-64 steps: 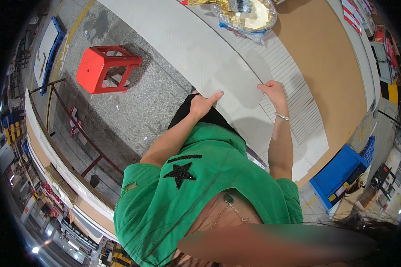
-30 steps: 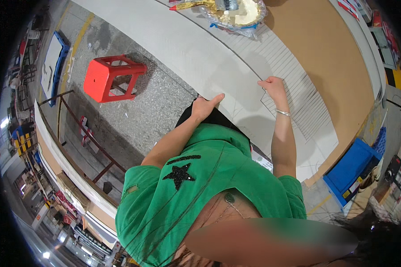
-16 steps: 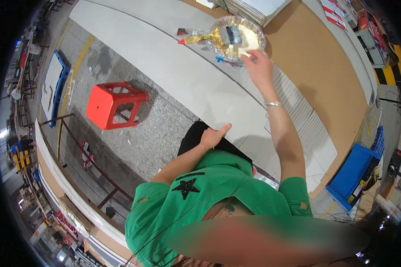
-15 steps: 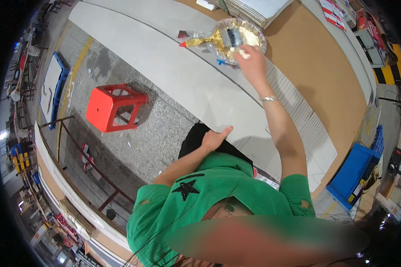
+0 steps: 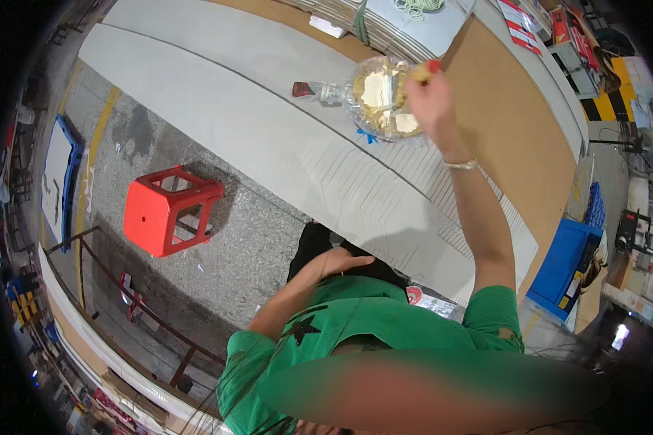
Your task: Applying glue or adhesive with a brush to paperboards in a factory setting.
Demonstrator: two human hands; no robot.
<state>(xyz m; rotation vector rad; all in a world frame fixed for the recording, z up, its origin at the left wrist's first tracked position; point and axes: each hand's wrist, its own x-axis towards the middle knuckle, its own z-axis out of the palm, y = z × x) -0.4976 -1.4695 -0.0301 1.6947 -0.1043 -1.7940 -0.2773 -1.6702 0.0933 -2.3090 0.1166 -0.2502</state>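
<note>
My right hand (image 5: pixel 429 101) reaches out over a clear plastic bowl (image 5: pixel 384 98) with yellowish content that sits on the long grey sheet (image 5: pixel 254 130) on the table. Its fingers pinch a small tool with a red end (image 5: pixel 428 69) above the bowl's far rim. My left hand (image 5: pixel 341 262) hangs low against my body, near the sheet's close edge, fingers loosely curled and holding nothing. A bracelet (image 5: pixel 461 164) rings my right wrist.
A small bottle (image 5: pixel 315 90) lies left of the bowl. Stacked grey sheets (image 5: pixel 406 22) sit at the far end of the brown table (image 5: pixel 515 130). A red plastic stool (image 5: pixel 167 217) stands on the speckled floor, and a blue crate (image 5: pixel 566 264) at the right.
Both hands were pressing the grey sheet; my right hand has lifted and stretched forward to the bowl, taking hold of the small tool. My left hand has pulled back toward my body.
</note>
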